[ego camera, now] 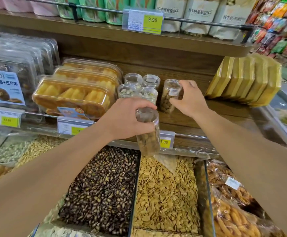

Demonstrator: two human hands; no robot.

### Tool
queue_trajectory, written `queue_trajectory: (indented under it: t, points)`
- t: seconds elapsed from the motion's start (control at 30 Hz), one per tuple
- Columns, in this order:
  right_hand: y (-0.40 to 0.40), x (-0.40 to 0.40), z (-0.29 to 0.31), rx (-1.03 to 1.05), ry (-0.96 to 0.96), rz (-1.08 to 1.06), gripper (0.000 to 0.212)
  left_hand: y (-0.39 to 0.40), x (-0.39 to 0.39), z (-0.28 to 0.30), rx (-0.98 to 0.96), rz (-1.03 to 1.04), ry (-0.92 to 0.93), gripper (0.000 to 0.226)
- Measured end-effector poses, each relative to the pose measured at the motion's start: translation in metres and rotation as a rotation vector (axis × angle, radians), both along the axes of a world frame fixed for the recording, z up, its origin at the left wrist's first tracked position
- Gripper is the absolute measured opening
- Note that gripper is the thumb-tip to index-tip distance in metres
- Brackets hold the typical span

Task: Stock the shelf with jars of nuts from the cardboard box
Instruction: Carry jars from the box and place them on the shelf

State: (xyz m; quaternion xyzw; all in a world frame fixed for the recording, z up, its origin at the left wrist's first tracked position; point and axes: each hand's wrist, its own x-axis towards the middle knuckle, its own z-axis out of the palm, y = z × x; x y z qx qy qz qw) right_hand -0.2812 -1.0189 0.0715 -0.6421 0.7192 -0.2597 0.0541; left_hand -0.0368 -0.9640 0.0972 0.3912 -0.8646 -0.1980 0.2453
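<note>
My left hand [129,117] grips the lid end of a clear jar of brown nuts [148,139], held in the air in front of the wooden shelf's [199,120] front edge. My right hand [189,98] holds the top of a second jar of nuts [168,98], which stands on the shelf or just above it. Left of that jar, several clear jars of pale nuts [140,89] stand in a tight group on the shelf. The cardboard box is out of view.
Clear trays of yellow pastries [74,94] sit left of the jars, and yellow packets [245,82] lean at the right. Price tags [166,140] line the shelf rail. Below lie open bins of dark seeds [103,185] and pale seeds [166,194].
</note>
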Motion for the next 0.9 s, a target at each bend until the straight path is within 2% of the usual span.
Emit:
queue_trajectory:
  t: [0.1,0.27,0.4,0.53,0.7,0.9]
  points:
    - [0.037,-0.004,-0.002,0.027,-0.006,0.025,0.069,0.003,-0.009,0.016,-0.066,0.020,0.020,0.045]
    - [0.096,-0.016,-0.008,0.107,0.192,0.068,0.069,-0.003,-0.038,0.037,-0.180,0.092,0.060,0.046]
    - [0.125,-0.028,-0.017,0.157,0.243,0.046,0.071,-0.017,-0.069,0.038,-0.277,0.053,-0.042,0.051]
    - [0.137,-0.038,-0.022,0.181,0.276,0.044,0.070,-0.032,-0.098,0.030,-0.239,0.064,-0.193,0.063]
    - [0.133,-0.045,-0.024,0.141,0.284,0.052,0.067,-0.052,-0.117,0.014,-0.241,0.083,-0.362,0.046]
    - [0.115,-0.049,-0.021,0.120,0.301,0.075,0.064,-0.070,-0.123,-0.002,-0.293,0.127,-0.423,0.046]
